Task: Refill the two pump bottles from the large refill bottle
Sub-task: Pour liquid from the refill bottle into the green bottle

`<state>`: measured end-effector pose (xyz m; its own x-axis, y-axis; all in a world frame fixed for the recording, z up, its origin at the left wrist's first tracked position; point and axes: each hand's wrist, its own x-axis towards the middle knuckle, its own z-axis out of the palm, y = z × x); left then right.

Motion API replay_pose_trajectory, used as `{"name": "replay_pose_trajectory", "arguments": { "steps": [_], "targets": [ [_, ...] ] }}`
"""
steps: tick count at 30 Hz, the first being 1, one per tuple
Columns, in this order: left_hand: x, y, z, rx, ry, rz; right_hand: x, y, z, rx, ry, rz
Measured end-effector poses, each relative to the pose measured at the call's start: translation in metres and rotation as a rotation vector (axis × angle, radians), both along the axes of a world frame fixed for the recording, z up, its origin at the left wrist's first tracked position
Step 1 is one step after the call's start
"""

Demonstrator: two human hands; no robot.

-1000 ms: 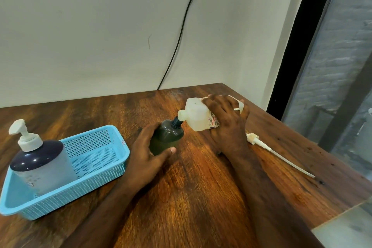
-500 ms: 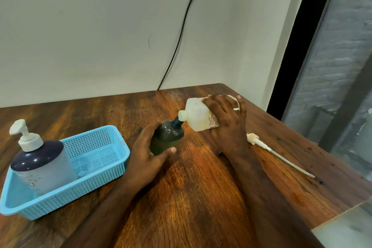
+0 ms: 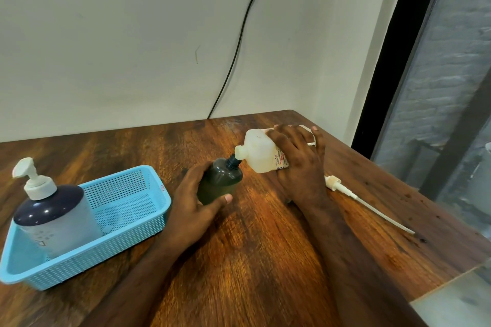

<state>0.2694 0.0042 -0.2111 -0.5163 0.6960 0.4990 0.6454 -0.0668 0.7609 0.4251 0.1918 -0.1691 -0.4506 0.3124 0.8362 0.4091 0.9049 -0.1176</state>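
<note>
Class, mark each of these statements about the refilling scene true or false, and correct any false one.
1. The right hand tips the white refill bottle toward the dark bottle. True.
2. The left hand rests flat on the table. False: it grips the dark bottle.
3. A loose pump with its tube lies on the table. True.
4. The blue basket is empty. False: a pump bottle stands in it.
</note>
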Motion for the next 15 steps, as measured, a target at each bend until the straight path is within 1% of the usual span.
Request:
{"name": "replay_pose_trajectory", "arguments": {
  "steps": [15],
  "targets": [
    [-0.0002,0.0004,-0.0005,0.006,-0.007,-0.006,-0.0003,0.0002,0.0006,0.003,0.005,0.001]
  ]
}}
